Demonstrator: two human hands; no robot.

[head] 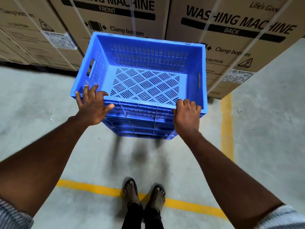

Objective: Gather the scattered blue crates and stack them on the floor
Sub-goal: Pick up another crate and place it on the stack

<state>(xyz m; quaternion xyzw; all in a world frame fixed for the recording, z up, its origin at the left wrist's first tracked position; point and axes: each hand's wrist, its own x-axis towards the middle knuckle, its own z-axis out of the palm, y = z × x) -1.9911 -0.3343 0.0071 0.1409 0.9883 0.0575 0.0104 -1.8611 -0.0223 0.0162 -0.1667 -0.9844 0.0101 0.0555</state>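
Arms out, left hand [92, 106] spread, right hand [187, 114] curled on centre-frame top crate [148, 55] rim, apparently seating it; squaring likely next.

Soft, even indoor light from above leaves the scene moderately bright, with the blue crate [148, 52] vivid and only a faint sheen along its near rim. A smeared dark shadow [140, 154] lies on the grey floor [41, 100] on the near side of the crate, its edges blurred. The wide lens bows the cartons [231, 30] and stretches the forearms [49, 154] toward the frame edges, where the sleeves [13, 217] go soft.
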